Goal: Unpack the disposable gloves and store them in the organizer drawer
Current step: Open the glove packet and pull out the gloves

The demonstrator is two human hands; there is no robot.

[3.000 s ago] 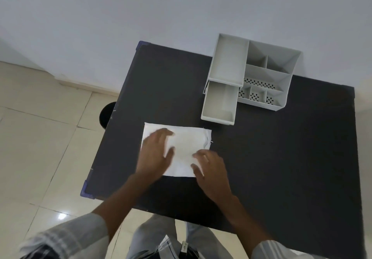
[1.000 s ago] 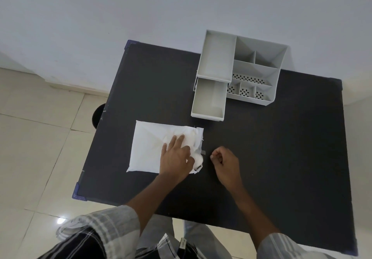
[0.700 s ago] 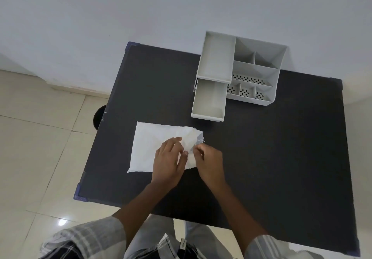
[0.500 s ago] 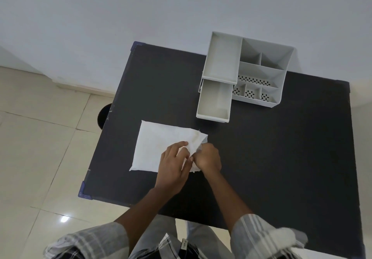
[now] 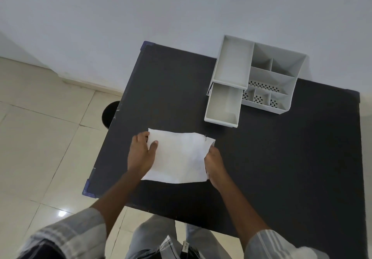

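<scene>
A flat white glove packet (image 5: 179,158) lies on the black table (image 5: 281,158) near its front left. My left hand (image 5: 141,154) grips the packet's left edge, thumb on top. My right hand (image 5: 214,162) pinches the packet's right edge, fingers curled under it. The grey organizer (image 5: 277,77) stands at the table's back, against the wall. Its drawer (image 5: 223,105) is pulled out towards me and looks empty. No loose gloves are visible.
The organizer has several open compartments, some with perforated floors. A dark round object (image 5: 109,113) sits on the tiled floor left of the table. The table's left corners have blue caps (image 5: 87,187).
My left hand slid from the packet's right part to its left edge. My right hand stayed at the right edge. The packet now lies stretched flat between both hands.
</scene>
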